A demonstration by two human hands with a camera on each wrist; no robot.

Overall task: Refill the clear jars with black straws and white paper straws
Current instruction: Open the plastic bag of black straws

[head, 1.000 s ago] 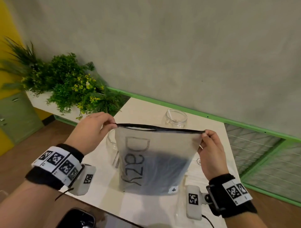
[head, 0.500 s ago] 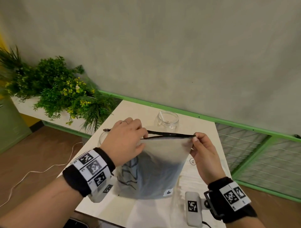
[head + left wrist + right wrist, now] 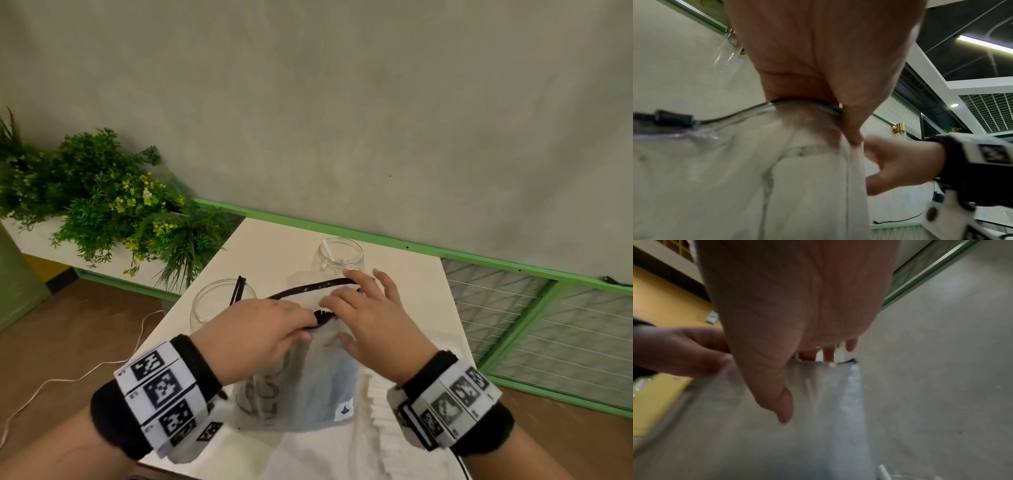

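Note:
A frosted zip bag (image 3: 308, 387) with dark lettering stands on the white table (image 3: 404, 291), its black zipper mouth pulled open. My left hand (image 3: 301, 325) pinches the near rim of that mouth; the thumb (image 3: 853, 136) presses the film. My right hand (image 3: 356, 308) reaches over the opening with its fingers spread and fairly straight, and its thumb (image 3: 783, 402) lies on the outside of the bag (image 3: 807, 443). A clear jar (image 3: 212, 308) with black straws (image 3: 238, 291) stands left of the bag. A second clear jar (image 3: 340, 258) holding a white straw stands behind it.
A bundle of white paper straws (image 3: 380, 401) lies on the table right of the bag. A planter of green plants (image 3: 109, 212) is off the table's left side, and a green mesh railing (image 3: 548, 325) is on the right. A white cable (image 3: 68, 380) trails on the floor.
Both hands held the bag's shut top stretched by its corners. The left hand then slid along the zipper to the right; now the mouth gapes, and the right hand has left its corner.

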